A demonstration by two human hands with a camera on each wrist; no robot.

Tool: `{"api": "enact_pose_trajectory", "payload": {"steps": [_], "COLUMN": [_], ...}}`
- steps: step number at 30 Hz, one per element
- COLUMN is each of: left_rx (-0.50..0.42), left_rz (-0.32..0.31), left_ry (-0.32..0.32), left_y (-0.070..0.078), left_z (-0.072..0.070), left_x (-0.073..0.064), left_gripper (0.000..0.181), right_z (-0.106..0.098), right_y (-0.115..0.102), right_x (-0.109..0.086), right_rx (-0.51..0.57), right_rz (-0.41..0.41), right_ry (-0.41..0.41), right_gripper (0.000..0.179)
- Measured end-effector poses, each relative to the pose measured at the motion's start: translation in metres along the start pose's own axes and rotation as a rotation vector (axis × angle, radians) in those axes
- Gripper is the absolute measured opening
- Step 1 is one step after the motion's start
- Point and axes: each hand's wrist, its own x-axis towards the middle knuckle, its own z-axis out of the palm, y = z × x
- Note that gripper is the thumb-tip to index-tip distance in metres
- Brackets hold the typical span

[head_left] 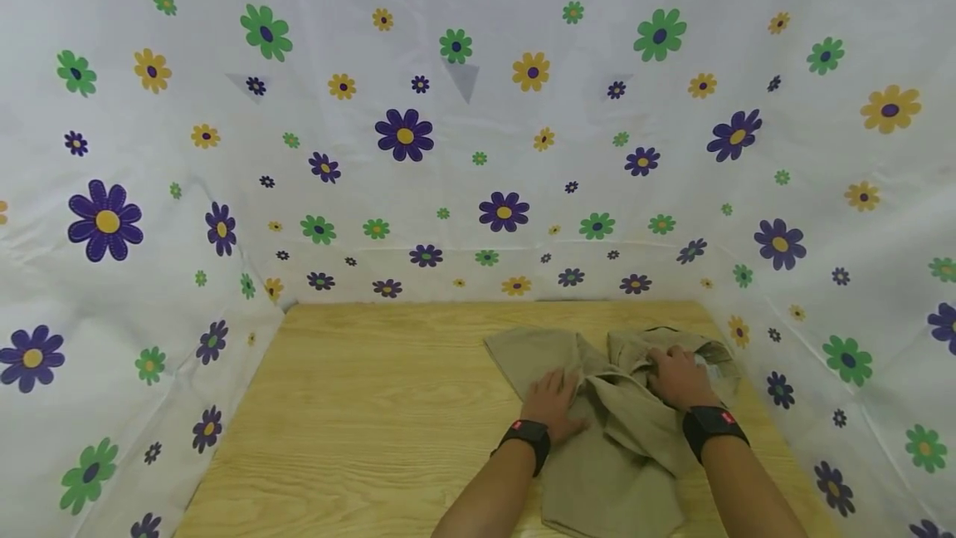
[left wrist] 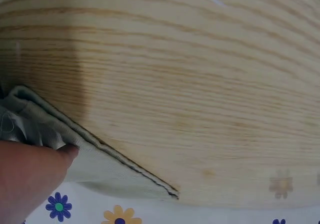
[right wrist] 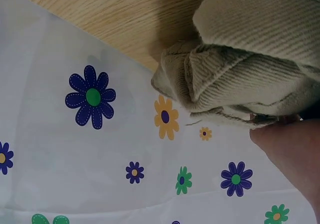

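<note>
A pair of khaki pants [head_left: 620, 471] lies crumpled on the right half of the table. One leg points to the back left and another part reaches the front edge. My left hand [head_left: 551, 402] rests on the cloth with its fingers spread; in the left wrist view a finger [left wrist: 70, 153] lies on it near a hemmed edge. My right hand [head_left: 681, 379] grips bunched cloth near the back right. In the right wrist view the bunched pants [right wrist: 250, 69] bulge above the hand [right wrist: 292, 151], and most of the fingers are hidden. A pale patch shows inside the cloth beside the right hand.
The wooden table [head_left: 358, 405] extends to the left of the pants. White sheeting [head_left: 463, 173] printed with flowers walls off the back and both sides, close by the pants on the right. Each wrist wears a black band [head_left: 713, 430].
</note>
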Motion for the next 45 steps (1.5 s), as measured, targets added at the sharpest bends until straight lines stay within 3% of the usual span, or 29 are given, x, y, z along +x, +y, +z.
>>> {"api": "enact_pose_trajectory", "payload": {"steps": [6,14,18,25,30,38,42,45], "left_rx": [-0.001,-0.061,-0.112,-0.204,-0.249,-0.284,-0.289,-0.282], "left_rz": [-0.016,-0.045,-0.077,-0.148,-0.199,-0.223,-0.25,-0.271], "left_ry": [-0.017,-0.021,-0.031,-0.07,-0.067,-0.107,-0.121,-0.121], "left_y": [-0.026,-0.1,-0.137,-0.197,-0.242,-0.296,-0.318,-0.336], "left_z": [-0.002,0.003,-0.005,-0.01,-0.015,-0.034,-0.048,-0.055], "left_x": [-0.01,-0.039,-0.05,-0.073,-0.097,-0.14,-0.157,-0.168], "left_gripper": [0.088,0.095,0.099,0.115,0.12,0.121,0.12,0.12], "right_z": [-0.006,-0.028,-0.046,-0.074,-0.085,-0.082,-0.076,-0.073], "right_y": [0.006,0.013,0.02,0.038,0.05,0.074,0.084,0.087], "right_x": [0.011,0.007,0.004,-0.002,-0.012,-0.037,-0.043,-0.046], "right_rx": [-0.026,0.082,0.143,0.204,0.258,0.34,0.342,0.334], "right_rz": [-0.024,0.012,0.102,0.277,0.424,0.619,0.675,0.694], "right_ry": [0.064,0.133,0.154,0.091,0.124,0.171,0.221,0.205], "right_gripper": [0.016,0.023,0.027,0.035,0.036,0.032,0.031,0.032]}}
